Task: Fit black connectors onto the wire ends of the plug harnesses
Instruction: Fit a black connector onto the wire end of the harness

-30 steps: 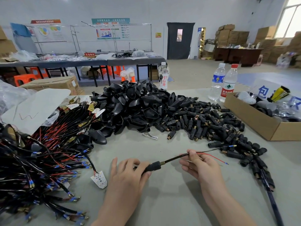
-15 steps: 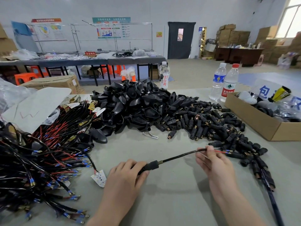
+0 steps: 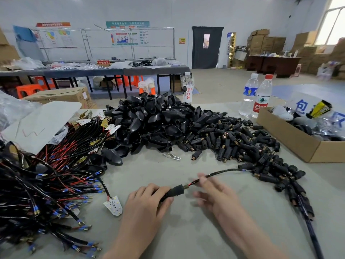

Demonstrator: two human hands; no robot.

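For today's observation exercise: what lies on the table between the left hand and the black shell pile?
Head view: a small silver clip lying on the grey table, close to the pile.

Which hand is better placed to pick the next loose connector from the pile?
Right. The right hand lies nearer the connector pile, on its own side; its grip is blurred. The left hand grips the connector on the cable.

right hand (image 3: 216, 199) | slid back along cable (image 3: 224, 171) | now beside held connector (image 3: 175, 190)
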